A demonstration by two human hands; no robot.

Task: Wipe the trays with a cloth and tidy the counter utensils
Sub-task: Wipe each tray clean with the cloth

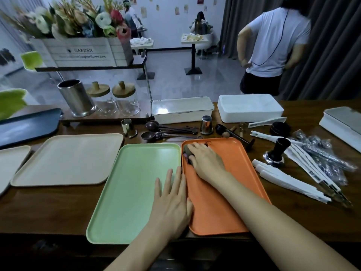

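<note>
Two hands work: our right hand (207,163) presses the cloth (188,153), fingers closed on it, at centre frame; our left hand (172,202), fingers spread flat, steadies the orange tray (220,208). We should wipe in overlapping strokes.

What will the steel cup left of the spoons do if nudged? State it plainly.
The steel cup probably tips easily: it looks tall and narrow. Once down, its round wall would likely let it roll toward the spoons or the beige tray. It looks thin and hollow, so likely light, and its shiny wall may be slippery to grip.
</note>
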